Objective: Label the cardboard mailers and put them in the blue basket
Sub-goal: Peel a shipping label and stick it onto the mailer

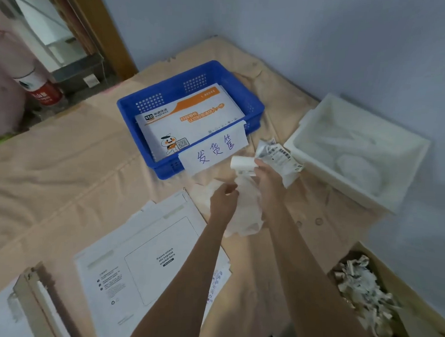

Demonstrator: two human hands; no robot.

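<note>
Head view: blue basket (pixel 168 99) sits on the peach cloth (pixel 63 161) mid-table, with an orange-and-white printed mailer (pixel 188 116) lying flat inside and a handwritten paper sign (pixel 214 150) hanging over its near rim. Stack of unlabeled white mailers (pixel 141 261) lies near-left of the basket, top one blank side up with the waybill box visible. Right hand (pixel 265 178) grips a small white roll (pixel 242 164), fingers curled round it, just in front of the basket's right corner. Left hand (pixel 224 196) pinches the white paper strip (pixel 247 207) trailing below the roll. Crumpled barcode labels (pixel 280 155) lie just right of the roll. White tray (pixel 304 141) far right; cardboard box (pixel 399 298) of paper scraps (pixel 364 289) near right.
</note>
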